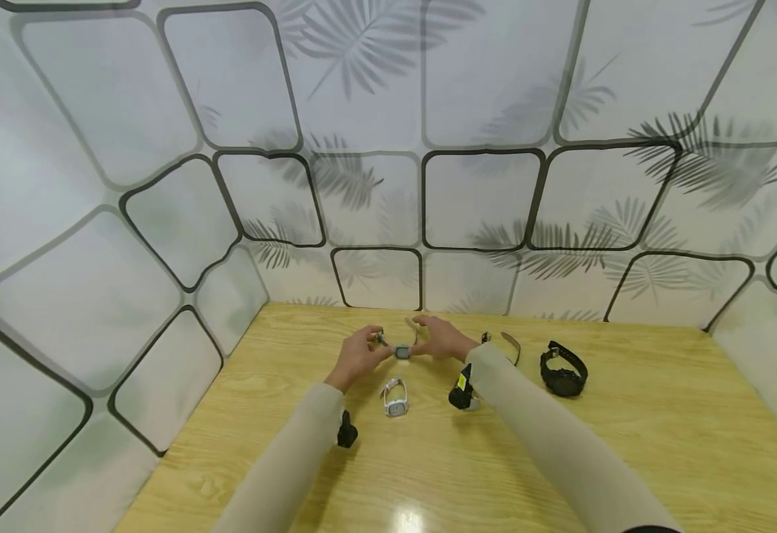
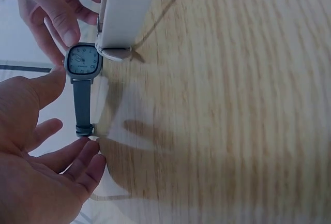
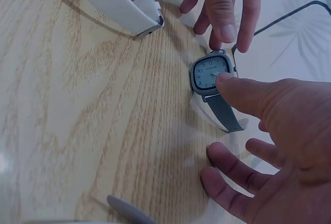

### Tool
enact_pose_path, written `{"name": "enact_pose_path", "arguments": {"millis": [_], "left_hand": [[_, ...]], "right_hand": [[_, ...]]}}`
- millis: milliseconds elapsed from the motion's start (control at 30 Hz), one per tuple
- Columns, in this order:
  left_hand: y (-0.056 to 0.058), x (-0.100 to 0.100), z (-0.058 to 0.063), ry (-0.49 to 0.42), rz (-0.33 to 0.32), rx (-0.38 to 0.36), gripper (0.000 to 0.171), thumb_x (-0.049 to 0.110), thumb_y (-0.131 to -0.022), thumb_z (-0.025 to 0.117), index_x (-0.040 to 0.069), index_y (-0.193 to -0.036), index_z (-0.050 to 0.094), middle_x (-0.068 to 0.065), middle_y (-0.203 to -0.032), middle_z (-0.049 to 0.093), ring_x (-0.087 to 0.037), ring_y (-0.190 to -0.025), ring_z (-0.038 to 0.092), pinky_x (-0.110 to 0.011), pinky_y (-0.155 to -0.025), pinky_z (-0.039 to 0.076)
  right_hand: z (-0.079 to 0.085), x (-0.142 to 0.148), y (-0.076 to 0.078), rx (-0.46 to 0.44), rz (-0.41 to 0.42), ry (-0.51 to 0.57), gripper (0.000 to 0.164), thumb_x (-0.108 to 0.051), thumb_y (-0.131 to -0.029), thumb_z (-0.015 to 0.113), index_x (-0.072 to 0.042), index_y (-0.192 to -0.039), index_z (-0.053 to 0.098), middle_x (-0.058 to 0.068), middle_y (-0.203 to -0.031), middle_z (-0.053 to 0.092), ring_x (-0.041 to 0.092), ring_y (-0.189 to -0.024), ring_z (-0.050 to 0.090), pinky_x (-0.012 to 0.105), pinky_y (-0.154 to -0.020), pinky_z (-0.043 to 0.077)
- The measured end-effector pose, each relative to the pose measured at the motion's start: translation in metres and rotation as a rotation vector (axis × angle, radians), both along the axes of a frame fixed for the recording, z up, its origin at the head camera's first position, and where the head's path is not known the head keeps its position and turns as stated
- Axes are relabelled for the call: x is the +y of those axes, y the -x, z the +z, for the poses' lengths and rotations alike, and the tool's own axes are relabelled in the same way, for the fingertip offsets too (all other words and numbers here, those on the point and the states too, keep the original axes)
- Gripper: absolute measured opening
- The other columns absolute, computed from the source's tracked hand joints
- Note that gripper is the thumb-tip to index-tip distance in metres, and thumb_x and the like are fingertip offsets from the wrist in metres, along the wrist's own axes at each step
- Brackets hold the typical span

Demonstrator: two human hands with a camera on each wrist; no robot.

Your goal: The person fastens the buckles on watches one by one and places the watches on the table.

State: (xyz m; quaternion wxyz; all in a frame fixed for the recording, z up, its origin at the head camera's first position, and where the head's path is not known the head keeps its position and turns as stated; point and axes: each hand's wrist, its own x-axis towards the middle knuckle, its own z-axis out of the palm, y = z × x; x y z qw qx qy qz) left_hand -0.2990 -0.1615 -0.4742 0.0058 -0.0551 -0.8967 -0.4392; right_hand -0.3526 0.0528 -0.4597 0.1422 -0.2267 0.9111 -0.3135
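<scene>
Both hands are on a grey-blue wristwatch with a rounded square dial (image 2: pixel 84 60), its face turned toward me over the far part of the table. My left hand (image 1: pixel 357 357) holds it from the left, thumb at the case and fingertips by the strap's buckle (image 2: pixel 85 130). From the right, my right hand (image 1: pixel 443 339) holds it with the thumb (image 3: pixel 243 92) on the case edge and the other fingers curved around the strap side. In front of the hands on the wooden table stands a white watch (image 1: pixel 397 407), its strap looped.
A large black watch (image 1: pixel 564 382) lies to the right. Behind my right wrist, a brown strap (image 1: pixel 513 344) shows beside a buckle (image 1: pixel 485 337). A wrist camera (image 1: pixel 459 394) partly covers another watch. Patterned fabric walls (image 1: pixel 375 277) enclose the wooden table (image 1: pixel 628 429).
</scene>
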Motion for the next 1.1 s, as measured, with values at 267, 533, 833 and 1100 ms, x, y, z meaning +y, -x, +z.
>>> {"name": "enact_pose_path", "arguments": {"millis": [267, 533, 833, 1100], "left_hand": [[0.002, -0.002, -0.004, 0.070, -0.019, 0.041, 0.056, 0.022, -0.095, 0.077, -0.005, -0.140, 0.058, -0.027, -0.133, 0.063, -0.041, -0.112, 0.065, -0.051, -0.091, 0.056], [0.006, -0.003, -0.007, 0.099, -0.056, 0.060, 0.047, 0.022, -0.097, 0.075, -0.003, -0.134, 0.064, -0.019, -0.135, 0.065, -0.039, -0.115, 0.064, -0.051, -0.096, 0.054], [0.008, -0.002, -0.008, 0.120, -0.068, 0.076, 0.040, 0.020, -0.096, 0.076, -0.003, -0.128, 0.069, -0.019, -0.128, 0.068, -0.039, -0.112, 0.065, -0.052, -0.094, 0.055], [0.008, -0.001, -0.009, 0.127, -0.074, 0.103, 0.040, 0.017, -0.094, 0.078, -0.006, -0.125, 0.069, -0.021, -0.126, 0.068, -0.040, -0.111, 0.065, -0.053, -0.094, 0.055]], "right_hand": [[-0.009, -0.001, 0.005, -0.016, 0.023, 0.028, 0.079, -0.024, -0.093, 0.080, -0.002, -0.157, 0.039, 0.025, -0.157, 0.041, 0.045, -0.144, 0.038, 0.057, -0.116, 0.034], [-0.011, -0.001, 0.005, -0.020, 0.059, 0.016, 0.078, -0.027, -0.095, 0.077, -0.004, -0.158, 0.037, 0.022, -0.158, 0.041, 0.043, -0.146, 0.036, 0.057, -0.116, 0.036], [-0.014, -0.002, 0.007, 0.000, 0.066, 0.011, 0.077, -0.027, -0.097, 0.076, -0.007, -0.160, 0.036, 0.021, -0.156, 0.044, 0.041, -0.145, 0.037, 0.055, -0.115, 0.037], [-0.011, -0.003, 0.003, -0.014, 0.028, 0.018, 0.068, -0.026, -0.096, 0.076, -0.003, -0.154, 0.046, 0.022, -0.153, 0.047, 0.041, -0.143, 0.040, 0.056, -0.113, 0.039]]}}
